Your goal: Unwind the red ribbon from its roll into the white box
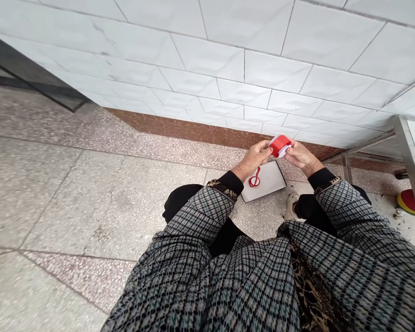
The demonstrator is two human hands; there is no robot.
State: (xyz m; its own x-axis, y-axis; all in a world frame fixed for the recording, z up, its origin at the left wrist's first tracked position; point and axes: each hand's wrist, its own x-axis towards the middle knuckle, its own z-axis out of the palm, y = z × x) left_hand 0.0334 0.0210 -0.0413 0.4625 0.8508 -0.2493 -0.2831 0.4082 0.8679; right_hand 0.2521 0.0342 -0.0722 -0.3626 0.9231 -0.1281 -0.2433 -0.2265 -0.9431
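Observation:
Both hands are raised in front of me over the floor. A small spool of red ribbon [279, 145] with white sides sits between them. My left hand [255, 158] pinches it from the left with closed fingers, and my right hand [299, 154] grips its right side. A loose red ribbon end [254, 179] hangs down from my left hand in a curl. Below the hands a white box [268, 186] lies on the floor by the wall.
The speckled stone floor [90, 198] meets a white tiled wall [228, 69] with a brown skirting. A metal table frame [406, 147] stands at the right, with a red and yellow round object [408, 201] under it. My shoe [291, 206] shows beside the box.

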